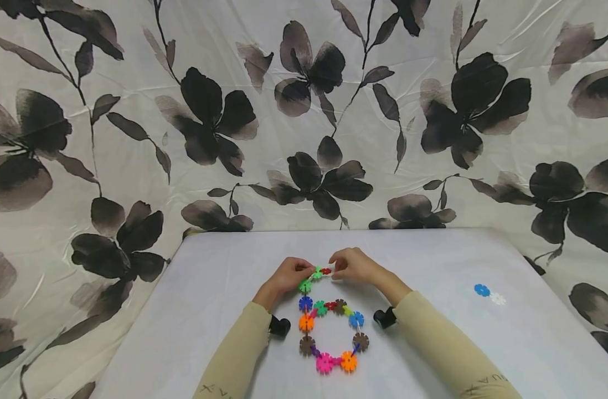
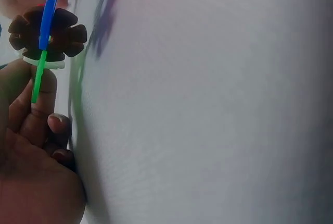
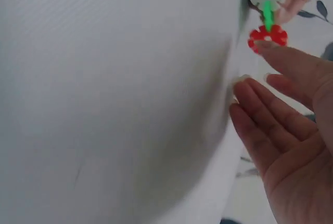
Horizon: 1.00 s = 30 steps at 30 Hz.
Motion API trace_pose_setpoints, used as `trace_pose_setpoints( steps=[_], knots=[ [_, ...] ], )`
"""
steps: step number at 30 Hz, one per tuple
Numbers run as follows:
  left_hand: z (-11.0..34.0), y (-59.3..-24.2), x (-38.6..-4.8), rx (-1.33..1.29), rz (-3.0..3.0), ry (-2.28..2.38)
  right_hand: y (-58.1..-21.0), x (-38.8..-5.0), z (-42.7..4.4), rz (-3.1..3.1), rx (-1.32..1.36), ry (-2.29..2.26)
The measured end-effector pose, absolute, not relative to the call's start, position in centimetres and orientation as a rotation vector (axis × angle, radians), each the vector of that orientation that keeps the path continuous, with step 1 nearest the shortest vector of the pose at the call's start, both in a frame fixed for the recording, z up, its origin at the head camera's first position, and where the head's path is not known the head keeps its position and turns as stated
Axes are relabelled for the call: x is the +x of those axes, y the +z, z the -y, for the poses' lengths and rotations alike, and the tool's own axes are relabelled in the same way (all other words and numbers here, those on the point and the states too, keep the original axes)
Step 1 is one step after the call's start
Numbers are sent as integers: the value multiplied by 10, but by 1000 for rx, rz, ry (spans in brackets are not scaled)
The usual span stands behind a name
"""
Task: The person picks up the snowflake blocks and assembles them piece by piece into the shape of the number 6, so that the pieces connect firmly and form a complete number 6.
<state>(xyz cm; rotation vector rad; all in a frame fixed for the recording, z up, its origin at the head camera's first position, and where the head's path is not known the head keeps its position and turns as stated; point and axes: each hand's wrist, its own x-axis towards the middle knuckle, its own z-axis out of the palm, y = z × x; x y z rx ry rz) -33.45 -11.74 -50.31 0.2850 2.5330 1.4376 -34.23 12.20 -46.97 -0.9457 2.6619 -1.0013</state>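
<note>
A chain of colourful notched interlocking discs (image 1: pixel 324 363) lies on the white table, with a closed loop below and a tail curving up from its left side. My left hand (image 1: pixel 290 275) pinches the tail near a green disc (image 1: pixel 317 273). In the left wrist view, the left fingertips (image 2: pixel 46 86) sit at a pale disc below a brown disc (image 2: pixel 70 34). At the tail's end is a red disc (image 3: pixel 278 35). My right hand (image 1: pixel 356 266) is beside it, one fingertip overlapping its edge in the right wrist view, the other fingers loosely extended and apart from it.
Two loose discs, one blue (image 1: pixel 482 290) and one white (image 1: pixel 498 298), lie on the table (image 1: pixel 423 255) to the right. A floral cloth (image 1: pixel 264 144) hangs behind the table's far edge. Black wrist devices (image 1: pixel 279 327) show near both sleeves.
</note>
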Motion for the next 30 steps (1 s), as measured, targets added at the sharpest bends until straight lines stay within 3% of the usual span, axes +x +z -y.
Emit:
trace_pose_setpoints(
  steps=[16, 30],
  knots=[
    [118, -499, -333, 293, -2613, 1343, -452, -288, -266, -2902, -775, -884],
    [118, -499, -334, 303, -2621, 1355, -455, -266, -405, -2989, -245, -703]
  ],
)
